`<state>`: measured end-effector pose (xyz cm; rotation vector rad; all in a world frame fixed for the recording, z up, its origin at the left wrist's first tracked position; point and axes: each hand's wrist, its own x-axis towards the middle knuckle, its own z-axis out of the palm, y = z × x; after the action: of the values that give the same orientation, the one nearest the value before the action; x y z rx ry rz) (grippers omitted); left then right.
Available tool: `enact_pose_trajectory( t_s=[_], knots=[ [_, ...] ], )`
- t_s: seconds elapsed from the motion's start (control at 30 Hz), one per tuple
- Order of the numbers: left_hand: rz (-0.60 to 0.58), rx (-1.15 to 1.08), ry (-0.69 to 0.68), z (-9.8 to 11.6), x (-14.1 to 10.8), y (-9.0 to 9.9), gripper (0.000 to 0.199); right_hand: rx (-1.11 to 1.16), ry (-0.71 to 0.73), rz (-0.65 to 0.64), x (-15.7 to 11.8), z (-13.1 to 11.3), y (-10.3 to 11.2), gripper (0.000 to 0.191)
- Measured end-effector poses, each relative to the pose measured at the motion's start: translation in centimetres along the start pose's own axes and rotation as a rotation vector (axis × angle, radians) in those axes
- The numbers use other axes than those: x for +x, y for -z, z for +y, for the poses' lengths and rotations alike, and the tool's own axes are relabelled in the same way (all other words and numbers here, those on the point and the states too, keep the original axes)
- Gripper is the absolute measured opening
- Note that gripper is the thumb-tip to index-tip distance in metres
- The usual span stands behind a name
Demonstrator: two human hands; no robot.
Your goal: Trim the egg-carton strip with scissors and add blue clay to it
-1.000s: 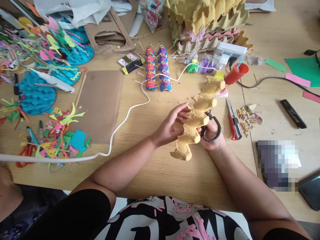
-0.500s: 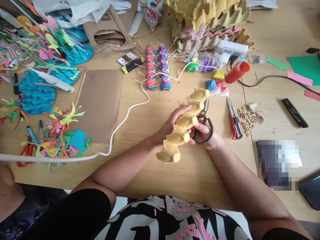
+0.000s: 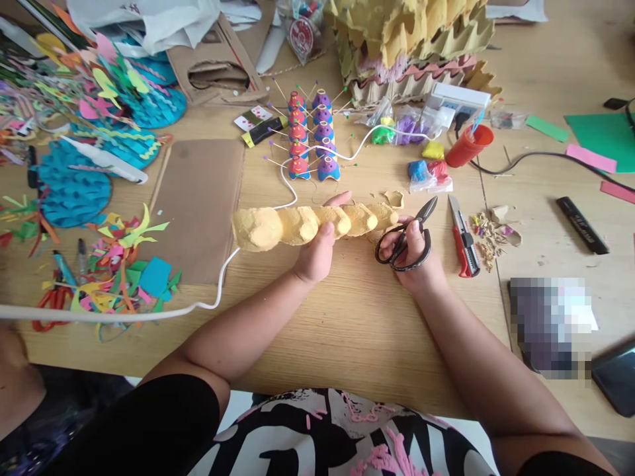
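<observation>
My left hand (image 3: 317, 254) grips a yellow egg carton strip (image 3: 258, 228) around its middle, thumb on the near side and fingers behind. The strip has several bumps in a row and lies level across my view above the table. My right hand (image 3: 419, 264) is closed on the black handles of a pair of scissors (image 3: 425, 211), whose blades point up and away to the right. The strip's right end is close to my right fingers; I cannot tell whether they touch. A small torn carton scrap (image 3: 395, 198) lies just beyond that end.
A red utility knife (image 3: 464, 238) lies right of the scissors beside carton shavings (image 3: 491, 238). Painted carton caterpillars (image 3: 297, 142) stand ahead. A white cable (image 3: 258, 218) crosses the left side near a cardboard sheet (image 3: 198, 198). Stacked egg trays (image 3: 421, 39) sit at the back.
The egg carton strip has swung from a steep slant to lying crosswise, shifting left. My right hand has come away from its middle with the scissors. A carton scrap now shows on the table.
</observation>
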<state>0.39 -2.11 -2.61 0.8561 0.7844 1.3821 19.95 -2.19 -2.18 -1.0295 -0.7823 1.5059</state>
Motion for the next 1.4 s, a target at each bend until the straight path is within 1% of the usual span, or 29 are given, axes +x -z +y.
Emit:
enact_pose_trajectory(
  t_s=[0.07, 0.1, 0.17, 0.23, 0.33, 0.4, 0.5, 0.57, 0.63, 0.73, 0.9, 0.97, 1.1, 1.17, 1.27, 1.4],
  knots=[
    [0.021, -0.051, -0.046, 0.1, 0.1, -0.1, 0.073, -0.059, 0.016, 0.002, -0.3, 0.1, 0.0, 0.074],
    [0.023, -0.081, -0.037, 0.2, 0.2, -0.2, 0.072, -0.09, 0.005, -0.018, -0.4, 0.1, 0.0, 0.076],
    [0.051, -0.16, 0.007, 0.4, 0.4, -0.3, 0.073, -0.162, -0.033, -0.074, -0.7, 0.0, -0.1, 0.078],
    [0.076, -0.216, 0.03, 0.6, 0.7, -0.5, 0.077, -0.236, -0.054, -0.119, -1.0, -0.2, -0.2, 0.075],
    [0.093, -0.211, 0.016, 0.7, 0.9, -0.7, 0.073, -0.306, -0.036, -0.15, -1.5, -0.5, -0.7, 0.075],
    [0.078, -0.169, 0.013, 0.7, 1.0, -0.7, 0.065, -0.316, -0.021, -0.168, -1.7, -0.5, -0.9, 0.076],
    [-0.008, -0.106, 0.035, 0.4, 0.9, -0.6, 0.057, -0.33, -0.006, -0.181, -1.8, -0.3, -1.0, 0.076],
    [-0.053, -0.081, 0.046, 0.1, 0.8, -0.5, 0.056, -0.342, 0.001, -0.182, -1.8, -0.1, -0.9, 0.076],
    [-0.056, -0.069, 0.043, -0.4, 0.7, -0.4, 0.059, -0.353, 0.005, -0.181, -1.8, -0.1, -0.9, 0.075],
    [-0.016, -0.049, -0.006, -0.8, 0.8, -0.2, 0.064, -0.375, 0.024, -0.163, -1.9, -0.4, -0.9, 0.071],
    [0.053, 0.035, -0.153, -1.0, 1.0, 0.3, 0.072, -0.468, 0.077, -0.123, -2.1, -1.0, -0.8, 0.058],
    [0.062, 0.073, -0.182, -1.0, 1.1, 0.5, 0.076, -0.575, 0.135, -0.124, -2.3, -1.1, -0.7, 0.056],
    [0.103, 0.133, -0.241, -0.9, 1.1, 0.6, 0.083, -0.928, 0.29, -0.156, -2.7, -1.2, -0.6, 0.056],
    [0.135, 0.14, -0.276, -0.8, 1.1, 0.6, 0.08, -1.082, 0.316, -0.165, -2.8, -1.3, -0.7, 0.055],
    [0.181, 0.136, -0.301, -0.8, 1.2, 0.6, 0.076, -1.267, 0.336, -0.145, -2.7, -1.4, -0.7, 0.052],
    [0.234, 0.125, -0.307, -0.8, 1.5, 0.9, 0.077, -1.421, 0.383, -0.153, -2.5, -1.2, -0.5, 0.048]
  ],
)
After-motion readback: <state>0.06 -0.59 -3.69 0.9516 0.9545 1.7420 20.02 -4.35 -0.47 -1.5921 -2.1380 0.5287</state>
